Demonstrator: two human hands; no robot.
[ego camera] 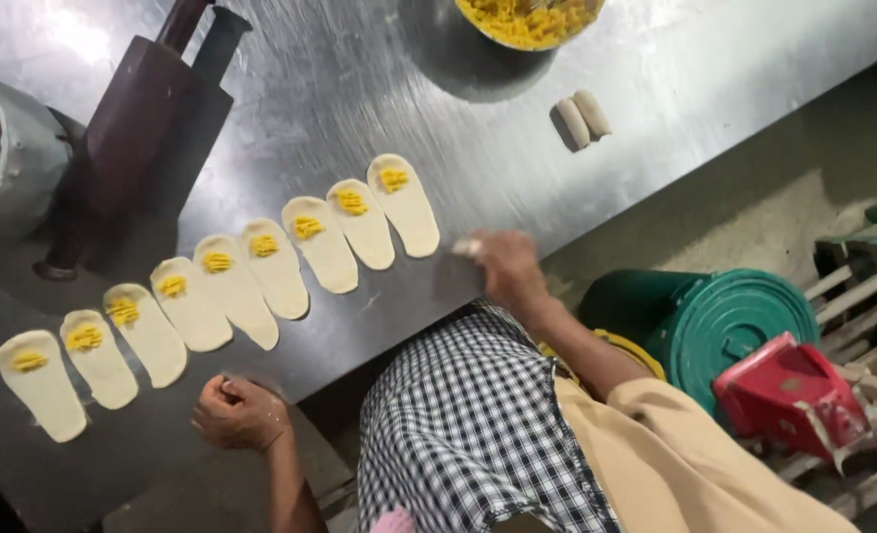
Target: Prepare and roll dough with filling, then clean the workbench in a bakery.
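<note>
On steel table (379, 89), nine filled dough ovals (223, 296), left hand (239, 415) grip fisted, right hand (503, 266) grip unclear, blurred

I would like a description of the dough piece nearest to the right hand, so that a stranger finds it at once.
On the steel table a diagonal row of nine flat oval dough pieces runs from lower left to upper right. Follow it to its upper right end, closest to the right hand. The last dough piece has a dab of yellow filling at its top like its neighbours, but it alone has no piece on its right.

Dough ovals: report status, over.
Left hand fisted, near the row's end. Right hand blurred at table edge. Nine dough ovals laid out, yellow filling on each.
</note>
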